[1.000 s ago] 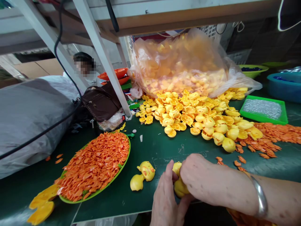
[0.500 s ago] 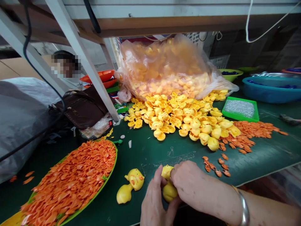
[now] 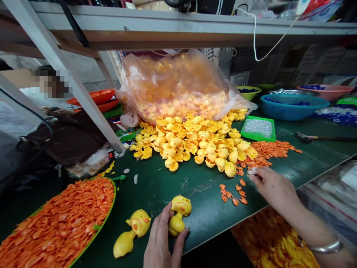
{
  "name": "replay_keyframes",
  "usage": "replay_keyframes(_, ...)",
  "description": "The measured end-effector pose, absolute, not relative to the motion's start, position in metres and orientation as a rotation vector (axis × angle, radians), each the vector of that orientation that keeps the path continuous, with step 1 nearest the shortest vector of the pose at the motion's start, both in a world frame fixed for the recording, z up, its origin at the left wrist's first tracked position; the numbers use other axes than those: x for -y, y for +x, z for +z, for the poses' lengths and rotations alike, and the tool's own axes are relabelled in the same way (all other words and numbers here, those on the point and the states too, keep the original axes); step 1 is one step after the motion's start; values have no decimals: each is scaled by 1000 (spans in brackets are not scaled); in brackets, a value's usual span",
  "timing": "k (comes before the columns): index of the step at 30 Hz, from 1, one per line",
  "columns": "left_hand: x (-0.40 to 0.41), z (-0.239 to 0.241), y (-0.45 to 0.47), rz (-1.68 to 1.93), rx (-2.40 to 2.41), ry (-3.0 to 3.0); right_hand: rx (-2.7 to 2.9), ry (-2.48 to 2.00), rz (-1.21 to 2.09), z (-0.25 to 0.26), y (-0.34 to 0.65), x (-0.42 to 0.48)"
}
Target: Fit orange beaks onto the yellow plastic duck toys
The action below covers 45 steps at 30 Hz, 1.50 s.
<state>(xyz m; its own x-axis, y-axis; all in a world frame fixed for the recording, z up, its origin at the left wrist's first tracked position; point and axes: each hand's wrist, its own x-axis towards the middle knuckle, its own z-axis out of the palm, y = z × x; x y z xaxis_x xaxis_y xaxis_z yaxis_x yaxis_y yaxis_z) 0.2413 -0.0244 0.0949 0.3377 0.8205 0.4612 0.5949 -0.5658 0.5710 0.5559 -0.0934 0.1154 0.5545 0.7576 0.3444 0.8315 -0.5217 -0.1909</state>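
My left hand [image 3: 164, 238] curves around a yellow plastic duck shell [image 3: 176, 224], thumb on one side and fingers on the other, at the table's near edge. The duck's rounded head with orange marks points away from me. Left of that hand lies a second yellow duck shell [image 3: 133, 231], also with orange cheek marks. My right hand [image 3: 272, 186] is stretched out over the table beside the loose orange pieces [image 3: 240, 188]. Its fingers are drawn together, with something whitish at the tips; I cannot make out whether this is held or worn.
Yellow shell halves [image 3: 192, 143] spill from a clear plastic bag [image 3: 175, 85]. Orange pieces fill a green-rimmed tray [image 3: 107, 219] at left. A green tray [image 3: 275, 136] of small silvery bits and a blue basin [image 3: 292, 111] stand at right. Below the edge are more yellow parts [image 3: 279, 238].
My right hand has left the duck shell and moved right, toward the orange pieces. My left hand still holds the shell. The camera view has turned to the right.
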Motion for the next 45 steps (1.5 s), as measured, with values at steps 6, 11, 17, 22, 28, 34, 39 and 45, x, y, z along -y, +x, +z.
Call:
replay_keyframes(6, 18, 89, 236, 972, -1211, 2424, 1376, -2370, -227, 100, 573, 84)
replay_keyframes(11, 19, 87, 237, 1011, -1242, 2409, 1447, -2378, -188, 97, 568, 72)
replay_keyframes(17, 24, 91, 240, 1010, -1258, 2358, 1338, -2370, -170, 98, 571, 75)
replay_keyframes(22, 25, 92, 239, 992, -1222, 2392, 1106, -1824, 406, 119, 530, 85)
replay_keyframes(28, 25, 94, 236, 998, -1133, 2452, 734, -1280, 1207, 131, 448, 77)
replay_keyframes(34, 28, 104, 240, 1037, -1139, 2560, 671, -1092, 1414, 129, 421, 71)
replay_keyframes(39, 25, 105, 247, 999, -1115, 2592, 618, -1226, 1331, 124, 420, 72)
replay_keyframes(45, 24, 93, 245, 884, -1164, 2577, 603, -1328, 1203, 121, 417, 69)
